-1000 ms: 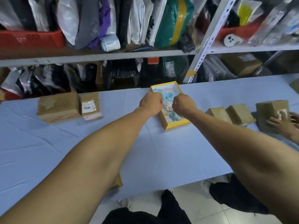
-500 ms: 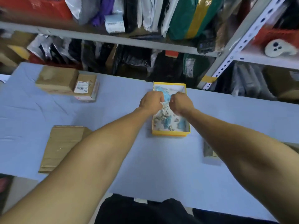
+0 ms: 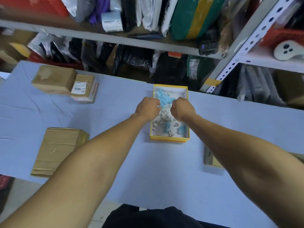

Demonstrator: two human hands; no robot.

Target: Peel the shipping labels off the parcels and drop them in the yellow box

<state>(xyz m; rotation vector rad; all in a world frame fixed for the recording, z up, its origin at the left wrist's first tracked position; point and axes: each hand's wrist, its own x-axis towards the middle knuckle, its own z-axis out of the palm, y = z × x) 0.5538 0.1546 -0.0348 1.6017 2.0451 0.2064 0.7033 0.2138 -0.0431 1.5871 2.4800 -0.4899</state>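
Yellow box (image 3: 169,139) holds label scraps (image 3: 166,119); both hands' grasp hidden above it.

Packed bags (image 3: 148,12) crowd the metal shelves (image 3: 115,39) behind the blue-covered table (image 3: 164,175).

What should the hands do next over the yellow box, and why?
Probably let go and drop the scrap. Both the left hand and the right hand are curled above the yellow box, which already holds peeled bits. What they pinch is too small to see clearly. After that, the parcel with a label still needs peeling.
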